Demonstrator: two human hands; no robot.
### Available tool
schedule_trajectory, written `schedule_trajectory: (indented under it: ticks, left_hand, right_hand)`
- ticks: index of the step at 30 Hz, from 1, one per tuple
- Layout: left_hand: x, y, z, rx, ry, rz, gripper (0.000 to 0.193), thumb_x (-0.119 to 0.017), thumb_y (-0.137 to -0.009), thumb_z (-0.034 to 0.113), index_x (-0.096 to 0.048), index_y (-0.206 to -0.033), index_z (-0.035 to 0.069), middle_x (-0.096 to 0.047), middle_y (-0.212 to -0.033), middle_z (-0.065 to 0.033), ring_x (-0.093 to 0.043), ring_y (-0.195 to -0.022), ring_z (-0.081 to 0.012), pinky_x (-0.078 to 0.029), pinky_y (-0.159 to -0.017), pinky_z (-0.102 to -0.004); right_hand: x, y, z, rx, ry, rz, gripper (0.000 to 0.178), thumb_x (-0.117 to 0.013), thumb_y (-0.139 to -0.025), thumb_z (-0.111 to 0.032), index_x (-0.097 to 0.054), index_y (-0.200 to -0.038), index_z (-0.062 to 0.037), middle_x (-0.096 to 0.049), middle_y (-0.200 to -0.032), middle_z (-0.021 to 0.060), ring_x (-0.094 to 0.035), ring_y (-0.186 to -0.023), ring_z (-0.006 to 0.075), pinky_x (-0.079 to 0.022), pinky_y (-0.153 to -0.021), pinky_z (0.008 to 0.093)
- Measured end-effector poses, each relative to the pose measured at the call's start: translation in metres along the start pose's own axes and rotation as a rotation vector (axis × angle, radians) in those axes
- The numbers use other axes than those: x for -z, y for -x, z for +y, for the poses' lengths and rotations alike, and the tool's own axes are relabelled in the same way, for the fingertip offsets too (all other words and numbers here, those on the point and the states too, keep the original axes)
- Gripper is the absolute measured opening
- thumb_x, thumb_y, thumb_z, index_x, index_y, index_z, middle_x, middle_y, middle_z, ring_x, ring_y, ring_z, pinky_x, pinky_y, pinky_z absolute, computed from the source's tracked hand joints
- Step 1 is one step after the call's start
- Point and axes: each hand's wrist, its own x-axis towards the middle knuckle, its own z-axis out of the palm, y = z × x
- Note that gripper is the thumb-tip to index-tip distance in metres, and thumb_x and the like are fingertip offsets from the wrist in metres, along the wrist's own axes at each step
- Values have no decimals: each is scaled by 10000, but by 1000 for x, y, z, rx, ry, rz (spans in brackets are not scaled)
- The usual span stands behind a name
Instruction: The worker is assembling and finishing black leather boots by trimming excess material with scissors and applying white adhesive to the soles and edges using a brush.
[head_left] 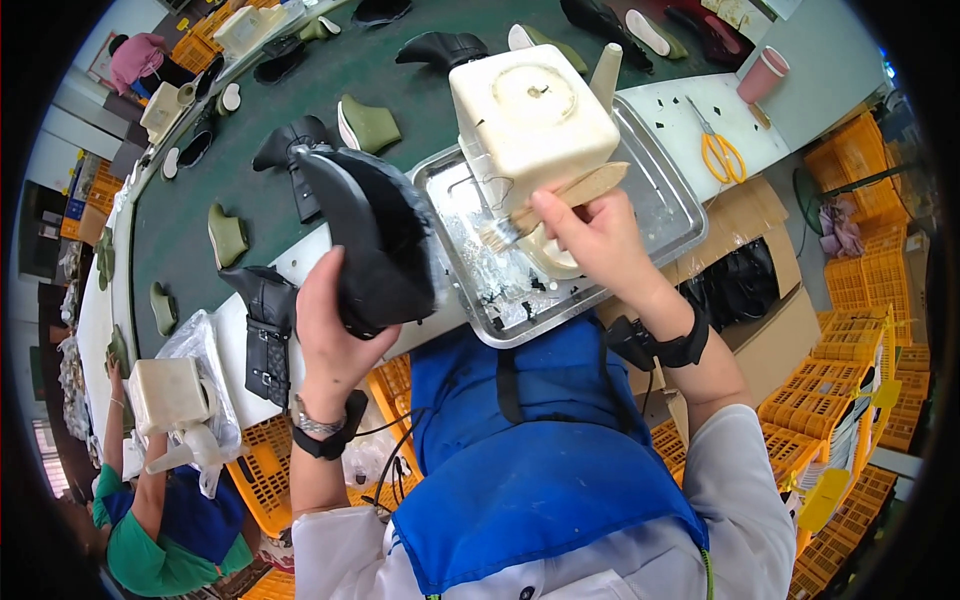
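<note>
My left hand (330, 345) is closed around a black boot (375, 245), held tilted in the air with its dark inside partly showing. In my right hand (605, 240) is a flat brush (590, 185) with a wooden handle, gripped between thumb and fingers. Its whitish bristles hang over a metal tray (690, 222). A cream plastic container (535, 110) with a spout stands in that tray, just beyond my right hand. White residue and dark scraps lie on the tray's bottom. Beside my left hand, another black boot (267, 350) rests on the white table edge.
Green wedge shoes (370, 124) and black boots lie across the dark green surface. Orange-handled scissors (720, 155) and a pink cup (764, 76) are at right. Black items fill a cardboard box (785, 335). Orange crates (820, 380) are stacked at right. A co-worker (170, 550) sits at left.
</note>
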Motion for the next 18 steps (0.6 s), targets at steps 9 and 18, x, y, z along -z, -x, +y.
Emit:
schedule_trajectory:
  ticks: [9,18]
  left_hand:
    - [8,-3,-29,520,1236,-21,956,-664,-618,550,-302,-1310,-1,-445,-1246,-150,-466,-1124,-271,-365,-981,-384]
    - [4,79,-70,851,1592,126,581,-528,-835,391,-388,-1277,41,-497,-1215,-93,-503,-1079,-211,-406,-934,-349]
  right_hand:
    - [-11,17,60,97,633,-237,164,-568,-810,-156,-628,-881,-21,-619,-766,174,-599,-680,320,-475,-617,360]
    - [-21,10,32,21,588,-354,166,-567,-785,-95,-639,-904,-5,-627,-811,194,-624,-744,318,-485,-681,331]
